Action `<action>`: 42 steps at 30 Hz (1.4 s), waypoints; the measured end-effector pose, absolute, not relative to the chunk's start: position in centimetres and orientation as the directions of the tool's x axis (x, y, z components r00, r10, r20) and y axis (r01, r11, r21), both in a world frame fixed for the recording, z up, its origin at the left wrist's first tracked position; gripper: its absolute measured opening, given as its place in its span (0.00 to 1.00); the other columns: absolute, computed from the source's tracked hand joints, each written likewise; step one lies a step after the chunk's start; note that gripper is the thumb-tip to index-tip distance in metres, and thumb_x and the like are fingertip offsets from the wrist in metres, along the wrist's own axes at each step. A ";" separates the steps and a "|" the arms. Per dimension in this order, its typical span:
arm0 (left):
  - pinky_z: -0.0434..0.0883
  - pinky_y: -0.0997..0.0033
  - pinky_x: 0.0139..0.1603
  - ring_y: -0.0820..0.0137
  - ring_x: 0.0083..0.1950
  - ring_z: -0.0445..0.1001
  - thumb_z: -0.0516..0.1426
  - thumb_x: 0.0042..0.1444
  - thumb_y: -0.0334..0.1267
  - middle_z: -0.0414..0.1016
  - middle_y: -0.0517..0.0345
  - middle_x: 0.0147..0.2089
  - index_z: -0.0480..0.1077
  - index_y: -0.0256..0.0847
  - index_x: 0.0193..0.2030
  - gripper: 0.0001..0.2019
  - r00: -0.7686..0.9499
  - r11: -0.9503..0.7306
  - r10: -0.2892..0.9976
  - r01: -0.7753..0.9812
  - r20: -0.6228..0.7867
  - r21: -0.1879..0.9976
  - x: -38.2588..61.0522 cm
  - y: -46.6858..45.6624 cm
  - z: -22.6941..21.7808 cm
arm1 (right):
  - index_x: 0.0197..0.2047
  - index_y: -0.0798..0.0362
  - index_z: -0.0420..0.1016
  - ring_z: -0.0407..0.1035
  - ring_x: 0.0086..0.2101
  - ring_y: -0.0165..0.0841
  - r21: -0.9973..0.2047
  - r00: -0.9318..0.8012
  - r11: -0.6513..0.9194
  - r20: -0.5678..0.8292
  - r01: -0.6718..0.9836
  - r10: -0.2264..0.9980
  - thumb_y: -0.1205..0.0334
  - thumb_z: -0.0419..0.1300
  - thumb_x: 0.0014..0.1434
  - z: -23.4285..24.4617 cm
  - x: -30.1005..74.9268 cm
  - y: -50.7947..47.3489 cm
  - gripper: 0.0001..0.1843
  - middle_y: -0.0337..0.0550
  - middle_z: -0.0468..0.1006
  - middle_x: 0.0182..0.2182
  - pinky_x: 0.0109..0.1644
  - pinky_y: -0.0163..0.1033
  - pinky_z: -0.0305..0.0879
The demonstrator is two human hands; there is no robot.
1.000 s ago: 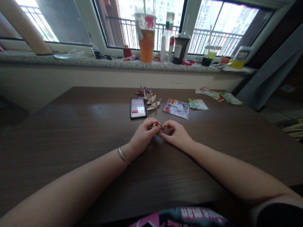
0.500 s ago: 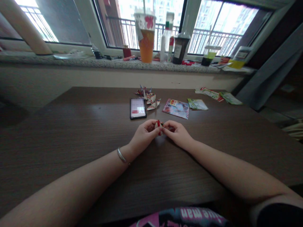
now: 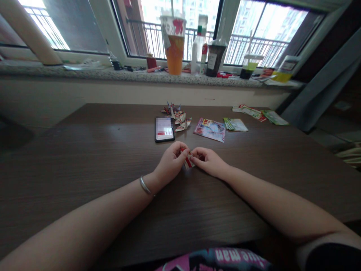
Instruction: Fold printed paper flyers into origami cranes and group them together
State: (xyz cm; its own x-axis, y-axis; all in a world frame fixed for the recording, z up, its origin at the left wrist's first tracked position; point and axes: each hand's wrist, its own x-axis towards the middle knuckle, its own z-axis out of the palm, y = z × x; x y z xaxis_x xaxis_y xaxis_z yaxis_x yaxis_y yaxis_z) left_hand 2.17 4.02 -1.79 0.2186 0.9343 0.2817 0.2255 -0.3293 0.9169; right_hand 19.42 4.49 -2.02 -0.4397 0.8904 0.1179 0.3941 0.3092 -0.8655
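A small folded piece of paper [image 3: 188, 162], cream with a red stripe, is held between both hands just above the table. My left hand [image 3: 172, 157] pinches its left side between thumb and fingers; a silver bangle circles that wrist. On the other side my right hand [image 3: 208, 161] grips the paper's right edge, thumb and fingertips together. The fingers hide part of the paper. Beyond the left hand lies a phone [image 3: 164, 130] with a lit screen. Several folded paper figures [image 3: 182, 122] sit beside it, patterned in white, red and brown.
Behind the right hand lie a pink-and-blue booklet [image 3: 210, 129] and a stack of green-and-white papers [image 3: 235, 124]. More printed slips [image 3: 252, 112] rest at the table's far right. Drink cups, such as an orange one [image 3: 175, 56], and bottles line the windowsill [image 3: 135, 75].
The paper has turned between the fingers; its red stripe now slants and its lower part shows below the hands. My right hand has shifted slightly left and nearer to me.
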 end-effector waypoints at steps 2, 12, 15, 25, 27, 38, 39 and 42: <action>0.64 0.75 0.30 0.75 0.28 0.65 0.55 0.58 0.38 0.66 0.62 0.28 0.66 0.38 0.33 0.06 0.211 -0.359 0.926 0.242 0.312 0.902 2.0 4.0 -1.8 | 0.31 0.54 0.70 0.60 0.25 0.27 -0.876 -0.439 0.298 0.113 0.380 0.891 0.55 0.58 0.57 -2.1 19.4 4.6 0.10 0.35 0.70 0.24 0.30 0.34 0.56; 0.69 0.70 0.39 0.70 0.39 0.74 0.62 0.52 0.39 0.73 0.55 0.40 0.59 0.37 0.53 0.24 0.363 -0.199 0.916 0.045 0.170 0.979 2.0 4.6 -2.4 | 0.32 0.52 0.70 0.62 0.26 0.28 -0.894 -0.284 0.298 0.205 0.336 0.937 0.55 0.59 0.55 -2.9 20.1 5.2 0.09 0.36 0.71 0.25 0.32 0.36 0.59; 0.68 0.69 0.39 0.70 0.38 0.73 0.62 0.53 0.37 0.74 0.55 0.40 0.63 0.37 0.50 0.19 0.407 -0.226 0.898 0.104 0.166 0.969 2.1 4.7 -2.7 | 0.31 0.52 0.69 0.62 0.26 0.29 -0.919 -0.236 0.280 0.218 0.278 0.947 0.54 0.60 0.54 -3.0 20.2 5.5 0.10 0.35 0.70 0.24 0.33 0.36 0.59; 0.68 0.70 0.40 0.72 0.35 0.71 0.60 0.55 0.42 0.72 0.59 0.34 0.66 0.36 0.42 0.13 0.437 -0.162 0.891 0.045 0.126 0.986 1.5 5.4 -2.9 | 0.29 0.51 0.64 0.58 0.24 0.27 -0.960 -0.261 0.222 0.173 0.171 0.950 0.51 0.62 0.51 -2.8 20.0 5.4 0.14 0.33 0.67 0.23 0.30 0.35 0.55; 0.68 0.70 0.39 0.73 0.34 0.71 0.61 0.54 0.43 0.71 0.60 0.32 0.66 0.37 0.41 0.14 0.453 -0.155 0.883 0.029 0.125 0.988 1.5 5.5 -2.9 | 0.29 0.51 0.63 0.57 0.23 0.27 -0.965 -0.278 0.209 0.159 0.158 0.947 0.50 0.62 0.51 -2.6 20.0 5.3 0.15 0.32 0.66 0.22 0.29 0.35 0.54; 0.67 0.72 0.36 0.72 0.33 0.70 0.56 0.59 0.41 0.71 0.60 0.33 0.67 0.39 0.40 0.08 0.478 -0.304 0.859 0.190 0.182 0.934 1.6 4.9 -2.2 | 0.39 0.51 0.67 0.63 0.28 0.29 -0.971 -0.308 0.216 0.175 0.106 0.935 0.53 0.64 0.49 -2.7 20.1 5.4 0.16 0.36 0.71 0.29 0.35 0.36 0.60; 0.67 0.72 0.35 0.72 0.33 0.69 0.56 0.59 0.41 0.71 0.60 0.33 0.67 0.39 0.40 0.08 0.482 -0.327 0.855 0.217 0.191 0.920 1.5 4.9 -2.2 | 0.39 0.50 0.68 0.64 0.29 0.29 -0.974 -0.298 0.211 0.179 0.081 0.938 0.51 0.64 0.50 -2.7 20.2 5.4 0.17 0.37 0.71 0.30 0.36 0.36 0.61; 0.67 0.71 0.36 0.71 0.34 0.69 0.54 0.60 0.39 0.71 0.59 0.34 0.67 0.39 0.41 0.07 0.499 -0.375 0.844 0.289 0.195 0.881 1.4 4.9 -2.3 | 0.36 0.50 0.68 0.64 0.29 0.29 -0.980 -0.279 0.194 0.178 0.032 0.944 0.44 0.59 0.54 -2.7 20.3 5.5 0.18 0.37 0.71 0.28 0.35 0.36 0.62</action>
State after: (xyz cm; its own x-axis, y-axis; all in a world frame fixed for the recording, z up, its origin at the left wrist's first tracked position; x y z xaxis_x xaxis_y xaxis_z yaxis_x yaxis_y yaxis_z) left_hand 1.37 4.86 -2.28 0.4991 0.8443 0.1951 0.2892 -0.3745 0.8810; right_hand 20.35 5.46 -2.67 -0.2786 0.9438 0.1778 0.0324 0.1943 -0.9804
